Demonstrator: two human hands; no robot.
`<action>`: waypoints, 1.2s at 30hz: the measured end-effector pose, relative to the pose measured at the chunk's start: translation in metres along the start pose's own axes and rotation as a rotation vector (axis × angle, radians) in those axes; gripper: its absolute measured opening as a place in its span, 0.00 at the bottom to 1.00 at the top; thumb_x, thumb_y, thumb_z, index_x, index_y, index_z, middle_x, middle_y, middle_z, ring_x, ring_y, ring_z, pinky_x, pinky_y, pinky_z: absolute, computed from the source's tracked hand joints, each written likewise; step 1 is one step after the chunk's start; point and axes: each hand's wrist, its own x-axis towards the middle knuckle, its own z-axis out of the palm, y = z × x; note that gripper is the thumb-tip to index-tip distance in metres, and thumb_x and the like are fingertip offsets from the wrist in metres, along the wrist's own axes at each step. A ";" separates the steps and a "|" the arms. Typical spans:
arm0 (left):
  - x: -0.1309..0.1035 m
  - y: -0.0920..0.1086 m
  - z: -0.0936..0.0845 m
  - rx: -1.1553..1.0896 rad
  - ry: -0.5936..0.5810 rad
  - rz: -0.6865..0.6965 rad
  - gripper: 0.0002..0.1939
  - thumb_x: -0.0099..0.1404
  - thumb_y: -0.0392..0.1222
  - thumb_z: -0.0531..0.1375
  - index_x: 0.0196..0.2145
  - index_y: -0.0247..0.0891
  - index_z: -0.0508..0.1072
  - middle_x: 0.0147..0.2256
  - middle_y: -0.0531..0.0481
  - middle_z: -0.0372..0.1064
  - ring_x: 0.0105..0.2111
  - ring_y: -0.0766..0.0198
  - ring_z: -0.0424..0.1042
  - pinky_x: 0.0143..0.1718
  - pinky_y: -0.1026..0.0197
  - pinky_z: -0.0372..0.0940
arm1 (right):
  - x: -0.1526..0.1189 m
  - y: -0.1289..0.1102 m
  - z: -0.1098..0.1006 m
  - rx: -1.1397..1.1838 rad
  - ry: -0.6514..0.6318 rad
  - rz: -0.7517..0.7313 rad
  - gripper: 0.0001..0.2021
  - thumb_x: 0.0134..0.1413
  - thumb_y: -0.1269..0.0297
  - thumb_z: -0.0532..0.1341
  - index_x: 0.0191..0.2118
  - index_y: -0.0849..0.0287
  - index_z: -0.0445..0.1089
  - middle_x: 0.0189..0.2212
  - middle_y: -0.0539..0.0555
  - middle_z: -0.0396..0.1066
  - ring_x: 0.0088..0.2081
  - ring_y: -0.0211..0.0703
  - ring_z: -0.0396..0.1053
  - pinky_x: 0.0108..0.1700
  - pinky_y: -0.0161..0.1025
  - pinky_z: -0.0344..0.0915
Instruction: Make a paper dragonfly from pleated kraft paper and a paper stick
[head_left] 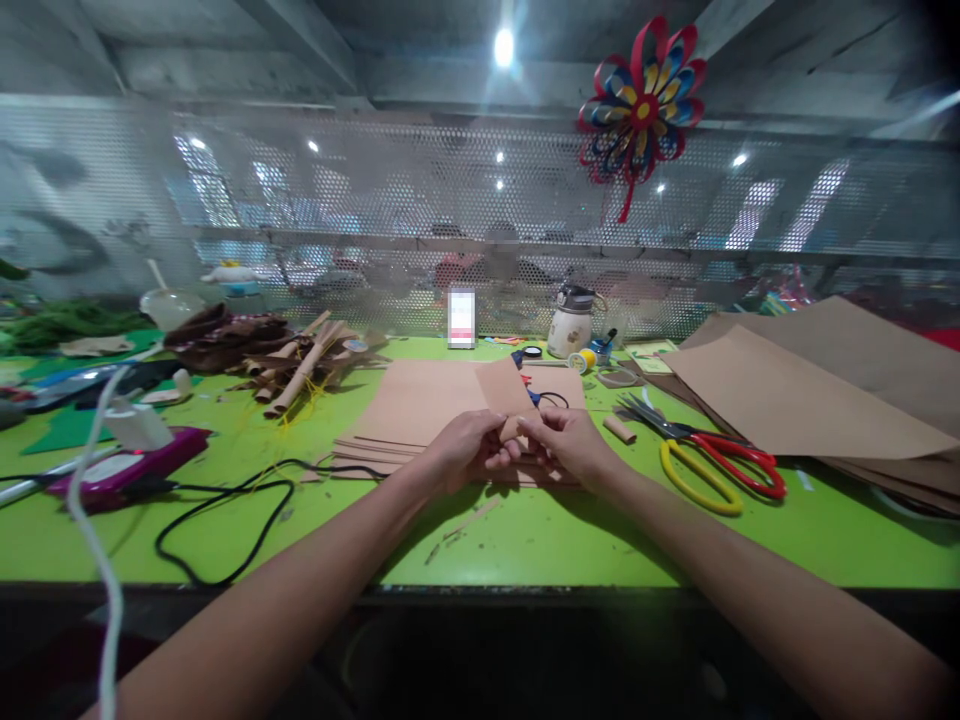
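Both hands meet over a stack of brown paper sheets (420,400) on the green table. My left hand (472,445) pinches the near end of a brown paper strip (501,385), which rises away from me. From the other side, my right hand (566,440) also pinches the strip, its thumb close to the left fingertips. The strip looks bent or rolled at the fingers, though the fingers hide part of it. Just right of my right hand lies a small paper roll (619,431). Beyond the hands, dark-handled scissors (534,398) rest on the sheets, partly covered.
Large scissors (697,450) with red and yellow handles lie at right, beside big brown sheets (810,390). At left are paper rolls (304,370), a purple power strip (127,470) and a black cable (225,490). A bottle (571,322) and a phone (461,318) stand behind.
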 end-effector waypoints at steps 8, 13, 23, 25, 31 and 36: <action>-0.003 0.001 0.006 0.135 0.071 0.045 0.18 0.63 0.48 0.55 0.27 0.29 0.70 0.22 0.46 0.68 0.17 0.73 0.61 0.18 0.71 0.54 | 0.000 -0.001 0.000 0.117 -0.009 0.059 0.17 0.44 0.52 0.64 0.23 0.62 0.64 0.13 0.45 0.62 0.13 0.28 0.55 0.13 0.27 0.49; 0.001 -0.002 0.007 0.226 0.101 0.082 0.18 0.63 0.48 0.54 0.27 0.29 0.70 0.23 0.44 0.70 0.18 0.72 0.64 0.19 0.71 0.56 | 0.000 0.000 0.001 0.158 -0.002 0.086 0.17 0.44 0.52 0.64 0.22 0.61 0.62 0.12 0.44 0.60 0.11 0.28 0.53 0.11 0.27 0.47; 0.004 -0.005 0.001 0.223 0.070 0.077 0.17 0.61 0.48 0.57 0.28 0.28 0.71 0.24 0.44 0.70 0.20 0.72 0.65 0.23 0.69 0.58 | 0.003 0.007 -0.001 0.155 0.000 0.078 0.16 0.44 0.53 0.65 0.23 0.61 0.63 0.14 0.46 0.62 0.13 0.29 0.55 0.12 0.27 0.48; 0.004 -0.006 0.001 0.219 0.073 0.068 0.16 0.60 0.48 0.58 0.27 0.29 0.72 0.24 0.45 0.70 0.20 0.72 0.65 0.22 0.69 0.58 | 0.002 0.006 -0.001 0.160 -0.004 0.099 0.16 0.43 0.54 0.65 0.23 0.61 0.63 0.14 0.46 0.63 0.13 0.29 0.55 0.12 0.27 0.48; 0.003 -0.005 0.004 0.219 0.091 0.009 0.14 0.60 0.46 0.58 0.27 0.29 0.72 0.22 0.47 0.69 0.18 0.73 0.63 0.20 0.70 0.56 | 0.001 0.002 -0.001 0.125 0.000 0.111 0.16 0.42 0.54 0.66 0.23 0.61 0.63 0.12 0.45 0.61 0.11 0.28 0.53 0.11 0.27 0.47; -0.001 -0.003 0.004 0.276 0.063 -0.032 0.17 0.59 0.48 0.59 0.29 0.28 0.73 0.22 0.45 0.68 0.18 0.72 0.63 0.17 0.70 0.53 | 0.002 0.005 -0.002 0.080 0.002 0.107 0.17 0.43 0.53 0.65 0.21 0.61 0.62 0.11 0.45 0.60 0.11 0.28 0.53 0.11 0.27 0.48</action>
